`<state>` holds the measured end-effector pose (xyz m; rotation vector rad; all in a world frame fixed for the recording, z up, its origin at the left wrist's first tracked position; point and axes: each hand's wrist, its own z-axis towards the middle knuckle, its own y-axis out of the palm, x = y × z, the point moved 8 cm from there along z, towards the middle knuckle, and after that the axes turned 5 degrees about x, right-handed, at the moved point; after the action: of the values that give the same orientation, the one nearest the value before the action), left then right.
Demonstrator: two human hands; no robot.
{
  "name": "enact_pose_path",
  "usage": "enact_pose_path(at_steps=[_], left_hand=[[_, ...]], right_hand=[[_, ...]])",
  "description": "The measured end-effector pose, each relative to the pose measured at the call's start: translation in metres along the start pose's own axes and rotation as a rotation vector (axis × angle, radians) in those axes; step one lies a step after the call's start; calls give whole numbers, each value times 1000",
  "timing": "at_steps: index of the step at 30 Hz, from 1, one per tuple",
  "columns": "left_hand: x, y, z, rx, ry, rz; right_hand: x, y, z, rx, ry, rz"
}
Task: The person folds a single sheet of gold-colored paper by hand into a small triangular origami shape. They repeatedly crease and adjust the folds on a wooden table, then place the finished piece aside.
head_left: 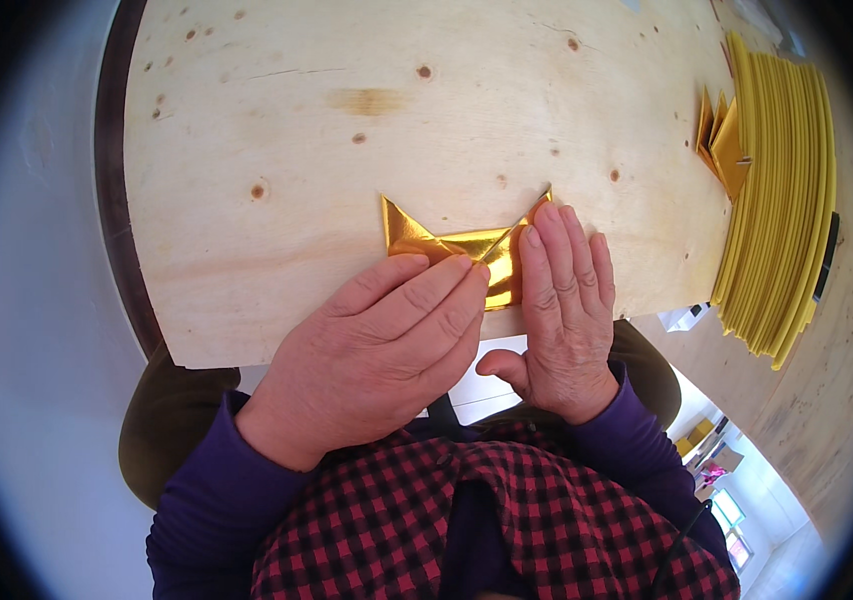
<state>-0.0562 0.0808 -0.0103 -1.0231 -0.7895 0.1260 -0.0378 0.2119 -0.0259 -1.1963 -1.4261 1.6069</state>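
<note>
A folded piece of shiny gold foil paper lies near the front edge of the wooden table, with two pointed corners sticking up at its far left and far right. Over its left and middle part my left hand bends, fingers close together and their tips pressed on the foil; its thumb is hidden. Along the paper's right end lies my right hand, flat, with fingers stretched out and the thumb held apart near the table edge. Part of the paper is covered by both hands.
The pale plywood table has a dark left edge. At the right stands a long row of stacked yellow sheets. Several folded gold pieces rest against the row's left side. A wooden surface extends at lower right.
</note>
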Motion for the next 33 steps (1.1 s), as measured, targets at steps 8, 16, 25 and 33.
enact_pose_path(at_steps=[8,16,25,33], left_hand=[[-1,-1,0,5,-14,-14],[-1,-1,1,2,-25,-12],[-1,-2,1,3,-36,-34],[-1,-2,1,12,-21,-18]], right_hand=[[0,-1,2,16,9,6],[0,-2,2,-9,17,16],[0,0,0,11,22,-7],[1,-1,3,15,33,11]])
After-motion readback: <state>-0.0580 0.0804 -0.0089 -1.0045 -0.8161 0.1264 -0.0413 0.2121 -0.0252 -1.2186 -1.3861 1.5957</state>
